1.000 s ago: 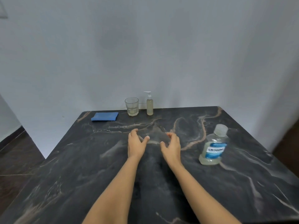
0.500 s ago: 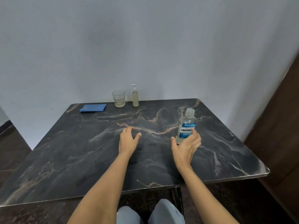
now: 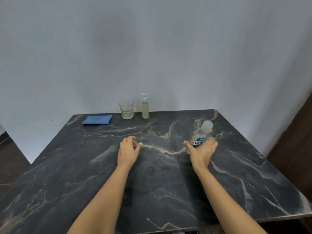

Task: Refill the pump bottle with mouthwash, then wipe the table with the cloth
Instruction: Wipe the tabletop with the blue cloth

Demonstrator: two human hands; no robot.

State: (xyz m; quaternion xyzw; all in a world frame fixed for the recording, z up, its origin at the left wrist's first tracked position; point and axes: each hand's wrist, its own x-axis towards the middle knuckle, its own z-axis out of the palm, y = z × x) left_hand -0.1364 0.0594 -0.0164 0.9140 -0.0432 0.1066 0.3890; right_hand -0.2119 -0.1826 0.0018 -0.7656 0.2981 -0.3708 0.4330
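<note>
A clear mouthwash bottle (image 3: 204, 132) with a blue label and frosted cap stands upright at the right middle of the dark marble table (image 3: 67, 174). My right hand (image 3: 202, 150) wraps around its lower half, thumb on the left side and fingers on the right. My left hand (image 3: 128, 151) rests on the table at the centre with loosely curled fingers, holding nothing. A small pump bottle (image 3: 144, 107) with pale liquid stands at the far edge by the wall. A folded blue cloth (image 3: 97, 119) lies at the far left.
A drinking glass (image 3: 126, 109) with a little pale liquid stands just left of the pump bottle. A grey wall runs behind the table. A dark wooden surface (image 3: 297, 141) rises to the right of the table.
My right hand moved right from the table centre to the mouthwash bottle and closed around it. The left hand stayed at the centre. The camera view shifted.
</note>
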